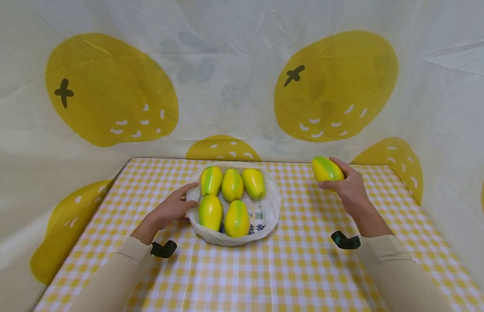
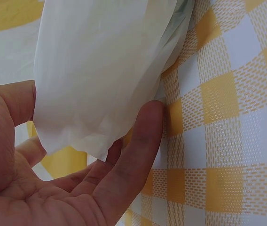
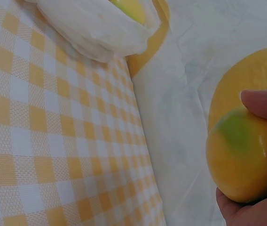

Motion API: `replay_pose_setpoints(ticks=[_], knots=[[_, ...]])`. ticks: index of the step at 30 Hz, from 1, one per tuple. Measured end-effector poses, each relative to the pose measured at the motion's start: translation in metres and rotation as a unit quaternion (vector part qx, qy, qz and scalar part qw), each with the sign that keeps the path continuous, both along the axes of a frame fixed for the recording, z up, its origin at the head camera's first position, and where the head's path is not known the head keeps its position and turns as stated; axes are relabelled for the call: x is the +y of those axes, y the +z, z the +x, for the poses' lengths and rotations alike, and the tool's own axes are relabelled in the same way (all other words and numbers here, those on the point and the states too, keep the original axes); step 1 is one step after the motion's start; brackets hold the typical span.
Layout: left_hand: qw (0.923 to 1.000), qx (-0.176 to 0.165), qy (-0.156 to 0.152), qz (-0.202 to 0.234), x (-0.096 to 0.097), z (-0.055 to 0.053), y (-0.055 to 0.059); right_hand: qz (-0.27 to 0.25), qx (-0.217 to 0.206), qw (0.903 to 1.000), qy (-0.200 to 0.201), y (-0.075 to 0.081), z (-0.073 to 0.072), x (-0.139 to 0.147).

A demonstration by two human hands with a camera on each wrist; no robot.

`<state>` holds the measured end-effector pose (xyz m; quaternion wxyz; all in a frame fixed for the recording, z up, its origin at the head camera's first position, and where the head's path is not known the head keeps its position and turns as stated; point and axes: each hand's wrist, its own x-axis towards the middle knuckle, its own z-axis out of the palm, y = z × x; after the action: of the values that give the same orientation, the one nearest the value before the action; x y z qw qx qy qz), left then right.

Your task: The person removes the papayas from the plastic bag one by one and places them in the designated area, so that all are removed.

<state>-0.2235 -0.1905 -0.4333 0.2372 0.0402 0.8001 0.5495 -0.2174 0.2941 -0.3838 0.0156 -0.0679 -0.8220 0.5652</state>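
A pale sheet (image 1: pixel 234 34) printed with big yellow fruit hangs behind the bag. The checked table (image 1: pixel 296 268) spreads beneath the bag. The white plastic bag (image 1: pixel 271 203) sits with its mouth spread. At its left side, the left hand (image 1: pixel 172 207) is wide, loosely spread fingers touching it. Well apart to its right, the right hand (image 1: pixel 352 188) grips 1 yellow-green fruit (image 1: pixel 325 169) above the table. Inside the bag lie 5 similar fruits (image 1: pixel 232 185): 3 far, 2 near.

yellow-green fruit (image 1: pixel 326 169) aloft, five (image 1: pixel 232 185) in white bag (image 1: pixel 273 199)
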Motion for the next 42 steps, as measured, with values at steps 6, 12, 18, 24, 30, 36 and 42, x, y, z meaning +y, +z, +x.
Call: replay_pose_setpoints(ticks=[6, 12, 18, 24, 30, 36, 42], knots=[[1.0000, 0.004, 0.000, -0.001, 0.000, -0.001, 0.001, -0.002, 0.002, 0.9999, -0.012, 0.001, -0.001, 0.004], [1.0000, 0.004, 0.002, -0.005, 0.001, -0.003, 0.002, -0.001, 0.002, 0.9999, -0.013, 0.002, 0.001, 0.007], [0.9999, 0.003, 0.005, -0.011, 0.002, -0.002, 0.001, 0.004, 0.004, 0.9998, -0.018, 0.002, 0.003, 0.010], [1.0000, 0.002, 0.003, -0.007, 0.003, -0.002, 0.001, 0.024, 0.004, 0.9995, -0.022, -0.003, 0.001, 0.018], [1.0000, 0.005, -0.001, -0.001, 0.002, 0.000, 0.001, 0.055, 0.013, 0.9981, -0.026, -0.006, 0.001, 0.023], [1.0000, 0.005, 0.000, -0.003, 0.001, 0.002, 0.000, 0.074, 0.014, 0.9968, -0.026, -0.009, 0.001, 0.026], [1.0000, 0.000, 0.006, -0.005, 0.000, 0.001, -0.003, 0.087, 0.018, 0.9958, -0.024, -0.011, 0.000, 0.031]])
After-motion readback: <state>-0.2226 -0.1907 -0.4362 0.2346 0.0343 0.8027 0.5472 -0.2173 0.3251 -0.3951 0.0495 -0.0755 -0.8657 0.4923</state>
